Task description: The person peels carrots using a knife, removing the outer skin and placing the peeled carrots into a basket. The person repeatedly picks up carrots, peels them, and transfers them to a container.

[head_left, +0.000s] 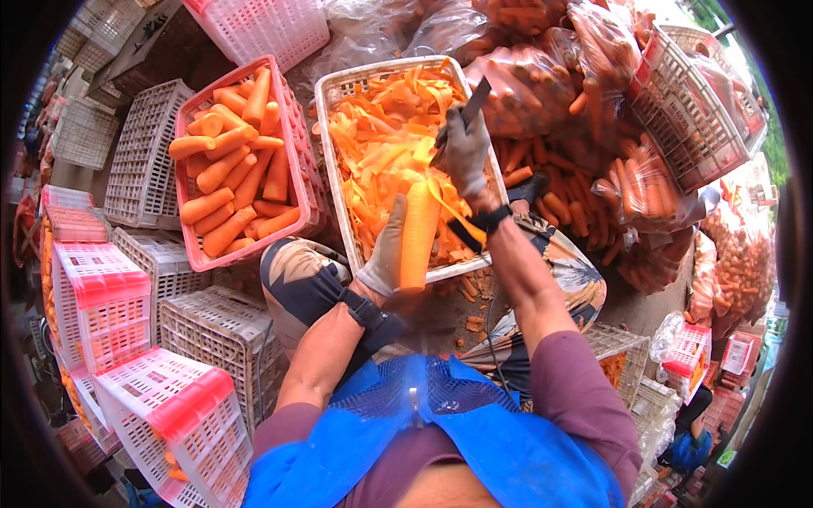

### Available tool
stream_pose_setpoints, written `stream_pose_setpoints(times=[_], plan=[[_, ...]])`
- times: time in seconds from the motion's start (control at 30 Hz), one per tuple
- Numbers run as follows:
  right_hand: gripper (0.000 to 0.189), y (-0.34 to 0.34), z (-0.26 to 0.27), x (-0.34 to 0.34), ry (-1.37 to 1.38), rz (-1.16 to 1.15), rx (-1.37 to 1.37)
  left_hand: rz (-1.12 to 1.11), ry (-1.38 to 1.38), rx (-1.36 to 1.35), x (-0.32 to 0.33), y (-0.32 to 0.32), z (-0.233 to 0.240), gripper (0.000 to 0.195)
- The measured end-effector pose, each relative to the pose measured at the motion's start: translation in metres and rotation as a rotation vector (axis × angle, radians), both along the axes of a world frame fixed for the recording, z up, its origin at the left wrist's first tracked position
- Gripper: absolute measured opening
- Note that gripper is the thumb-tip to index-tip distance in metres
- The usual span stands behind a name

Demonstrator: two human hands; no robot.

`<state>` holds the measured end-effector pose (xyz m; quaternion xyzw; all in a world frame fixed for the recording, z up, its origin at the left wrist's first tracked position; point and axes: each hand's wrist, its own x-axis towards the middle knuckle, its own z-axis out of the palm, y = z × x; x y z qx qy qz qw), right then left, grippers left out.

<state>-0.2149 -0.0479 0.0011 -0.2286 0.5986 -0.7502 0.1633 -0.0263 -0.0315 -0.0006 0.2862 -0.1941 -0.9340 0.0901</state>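
Note:
My left hand [385, 251], in a pale glove, grips a large peeled carrot [419, 235] near its thick end, which points towards me. A thin strip of peel [454, 206] curls away from the carrot's right side. In my gloved right hand [467, 152] is a dark, flat-handled hand tool [477, 101], probably a peeler; its working end is partly hidden by the fingers. Both hands are over a white plastic crate [457, 272] between my knees. Orange carrot peelings [381, 140] fill it.
Left of it, a pink crate [254, 251] holds peeled carrots [235, 165]. Unpeeled carrots [565, 190] lie loose and in clear plastic bags [527, 89] at right. Stacked crates [216, 330] flank my left side. A tilted crate [689, 108] rests on the bags. Another person [689, 444] is at lower right.

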Motion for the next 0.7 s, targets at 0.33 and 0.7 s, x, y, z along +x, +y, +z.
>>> stream_pose_setpoints(times=[0.33,0.7], plan=[[0.017,0.054,0.011,0.001,-0.317,0.283,0.116,0.119,0.108,0.028,-0.002,-0.006,0.006,0.062],[0.021,0.088,0.065,0.072,-0.277,0.093,0.045,0.044,0.087,-0.003,0.002,-0.004,0.004,0.06]])
